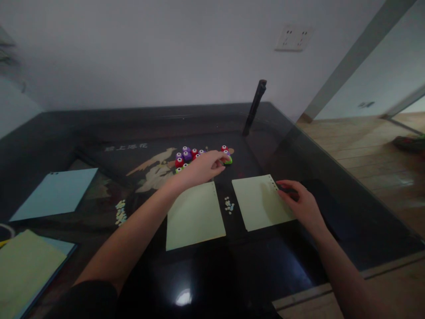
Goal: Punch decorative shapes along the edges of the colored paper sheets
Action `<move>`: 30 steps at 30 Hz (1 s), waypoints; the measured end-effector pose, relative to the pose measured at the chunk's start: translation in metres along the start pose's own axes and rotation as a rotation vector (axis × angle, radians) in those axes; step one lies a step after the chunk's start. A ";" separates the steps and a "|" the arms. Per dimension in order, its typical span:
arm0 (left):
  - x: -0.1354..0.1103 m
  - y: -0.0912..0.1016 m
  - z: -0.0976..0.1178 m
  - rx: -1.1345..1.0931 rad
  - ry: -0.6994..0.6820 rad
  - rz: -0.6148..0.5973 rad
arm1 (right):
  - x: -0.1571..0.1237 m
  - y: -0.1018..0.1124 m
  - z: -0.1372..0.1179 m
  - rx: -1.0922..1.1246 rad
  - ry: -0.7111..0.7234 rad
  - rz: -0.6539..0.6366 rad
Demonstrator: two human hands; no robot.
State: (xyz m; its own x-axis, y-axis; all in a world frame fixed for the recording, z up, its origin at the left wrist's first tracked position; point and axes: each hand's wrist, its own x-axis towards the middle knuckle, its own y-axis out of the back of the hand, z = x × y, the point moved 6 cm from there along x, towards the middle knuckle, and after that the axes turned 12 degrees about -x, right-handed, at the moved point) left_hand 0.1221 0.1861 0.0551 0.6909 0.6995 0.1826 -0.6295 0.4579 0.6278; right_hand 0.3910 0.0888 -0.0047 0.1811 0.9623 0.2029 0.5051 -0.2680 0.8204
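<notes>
My left hand (pixel 207 164) reaches over the far end of the left pale green sheet (pixel 195 217). Its fingertips touch or nearly touch a green craft punch (pixel 228 161), with thumb and fingers apart. A purple punch (pixel 226 153) and a red punch (pixel 224 148) stand right behind it. My right hand (pixel 297 199) is at the right edge of another pale green sheet (pixel 259 206), thumb and forefinger spread, thumb on or just over the paper. Small holes run along this sheet's upper right edge. Between both sheets lie small paper cut-outs (pixel 229 205).
Several red, purple and green punches (pixel 186 156) cluster behind my left wrist. More cut-outs (pixel 120 212) lie left of my forearm. A blue sheet (pixel 58 192) and a paper stack (pixel 31 266) lie farther left. A black post (pixel 255 107) rises from the dark glossy table (pixel 206 274).
</notes>
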 end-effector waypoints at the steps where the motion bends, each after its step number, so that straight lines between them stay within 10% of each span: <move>1: -0.010 0.007 0.002 -0.007 0.025 -0.005 | 0.000 0.002 -0.006 0.014 0.028 0.005; 6: -0.078 0.029 -0.016 0.057 0.199 -0.059 | 0.004 -0.008 -0.059 0.011 0.209 -0.125; 13: -0.144 0.029 -0.058 0.167 0.251 0.110 | 0.022 -0.076 -0.141 -0.026 0.561 -0.399; 19: -0.154 0.019 -0.070 0.290 0.307 0.138 | 0.028 -0.118 -0.157 -0.277 0.731 -0.492; 30: -0.158 0.013 -0.078 0.344 0.281 0.114 | 0.020 -0.115 -0.156 -0.333 0.784 -0.435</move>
State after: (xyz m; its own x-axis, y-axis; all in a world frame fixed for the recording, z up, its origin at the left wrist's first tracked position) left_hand -0.0228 0.1245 -0.0238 0.4712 0.8781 0.0824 -0.5081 0.1939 0.8392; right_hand 0.2049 0.1464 -0.0115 -0.6436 0.7640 0.0457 0.1069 0.0306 0.9938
